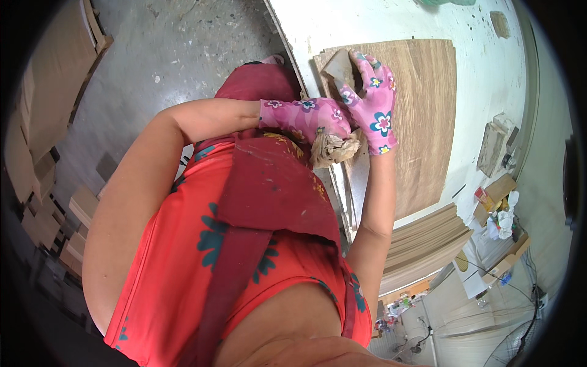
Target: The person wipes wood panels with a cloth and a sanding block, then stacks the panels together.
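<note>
1. A crumpled beige rag is gripped in the left hand, which wears a pink flowered glove. The fingers are clenched round the wad, right at the near edge of the wood-grain laminate panel.
2. A small grey block, maybe a sanding or rubbing block, is pinned at the panel's top left corner by the right hand, in a matching pink flowered glove. The fingers are curled over it, pressing down.
3. The panel is laid flat on a white paint-flecked workbench, with its near edge just past the bench lip.
4. As for progress: the panel face looks clean and even, so the edge work seems to be mid-way. How much is done can't really be told, since no clear before/after line is visible.
5. A stack of similar thin boards is piled just beside the panel, so plenty may be left.
6. Further out, cardboard boxes and white rags are scattered near the bench end, and a grey concrete floor is seen to the left.
</note>
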{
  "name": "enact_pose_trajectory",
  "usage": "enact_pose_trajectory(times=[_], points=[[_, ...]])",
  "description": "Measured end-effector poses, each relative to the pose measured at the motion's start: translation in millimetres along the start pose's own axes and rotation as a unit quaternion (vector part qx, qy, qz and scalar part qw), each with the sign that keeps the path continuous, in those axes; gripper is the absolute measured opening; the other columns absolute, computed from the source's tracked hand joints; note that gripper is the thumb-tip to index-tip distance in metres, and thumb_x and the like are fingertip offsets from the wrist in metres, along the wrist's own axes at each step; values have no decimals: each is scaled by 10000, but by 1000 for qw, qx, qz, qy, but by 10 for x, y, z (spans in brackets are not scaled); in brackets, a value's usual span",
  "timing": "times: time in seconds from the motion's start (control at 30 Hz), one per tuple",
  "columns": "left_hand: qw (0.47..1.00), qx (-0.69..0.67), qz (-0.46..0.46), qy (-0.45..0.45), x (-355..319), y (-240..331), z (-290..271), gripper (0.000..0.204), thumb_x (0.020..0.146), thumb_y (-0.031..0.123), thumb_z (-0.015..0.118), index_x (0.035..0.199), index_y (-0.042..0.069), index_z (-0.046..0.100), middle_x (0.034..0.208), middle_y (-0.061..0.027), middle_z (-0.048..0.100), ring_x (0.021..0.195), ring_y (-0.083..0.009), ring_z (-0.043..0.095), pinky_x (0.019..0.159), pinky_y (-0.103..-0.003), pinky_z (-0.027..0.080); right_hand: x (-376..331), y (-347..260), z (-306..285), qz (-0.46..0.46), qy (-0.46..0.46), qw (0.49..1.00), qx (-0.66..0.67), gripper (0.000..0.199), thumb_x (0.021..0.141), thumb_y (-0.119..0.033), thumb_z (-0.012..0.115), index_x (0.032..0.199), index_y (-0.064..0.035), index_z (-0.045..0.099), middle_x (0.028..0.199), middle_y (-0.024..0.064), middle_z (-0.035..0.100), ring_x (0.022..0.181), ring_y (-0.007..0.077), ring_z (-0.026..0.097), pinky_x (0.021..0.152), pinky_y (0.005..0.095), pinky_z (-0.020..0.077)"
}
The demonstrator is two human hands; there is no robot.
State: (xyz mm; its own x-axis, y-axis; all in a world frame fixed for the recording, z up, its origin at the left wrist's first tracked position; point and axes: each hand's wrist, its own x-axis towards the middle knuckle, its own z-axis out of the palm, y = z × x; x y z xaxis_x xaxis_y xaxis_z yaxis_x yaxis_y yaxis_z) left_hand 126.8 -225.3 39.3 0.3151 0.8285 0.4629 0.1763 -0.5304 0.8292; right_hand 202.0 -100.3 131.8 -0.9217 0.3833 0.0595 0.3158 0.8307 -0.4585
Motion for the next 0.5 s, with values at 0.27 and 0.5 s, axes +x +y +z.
enact_pose_trajectory(times=[0.27, 0.5], points=[[998, 35, -34, -32, -42, -8, 77, 354, 739, 195, 679, 1060, 70, 597, 1050, -109, 609, 977, -270, 599, 850, -351, 482, 317, -207, 156, 17, -10, 999, -45, 485, 718, -248, 679, 1153, -60, 576, 1085, 145, 579, 1016, 332, 521, 902, 431, 406], [999, 20, -24, -18, -37, 23, 22, 353, 753, 225, 672, 1068, 84, 596, 1059, -111, 606, 1003, -267, 586, 887, -370, 461, 372, -243, 111, 58, 13, 997, -42, 458, 718, -260, 681, 1112, -44, 591, 1005, 159, 590, 976, 325, 536, 843, 425, 436]])
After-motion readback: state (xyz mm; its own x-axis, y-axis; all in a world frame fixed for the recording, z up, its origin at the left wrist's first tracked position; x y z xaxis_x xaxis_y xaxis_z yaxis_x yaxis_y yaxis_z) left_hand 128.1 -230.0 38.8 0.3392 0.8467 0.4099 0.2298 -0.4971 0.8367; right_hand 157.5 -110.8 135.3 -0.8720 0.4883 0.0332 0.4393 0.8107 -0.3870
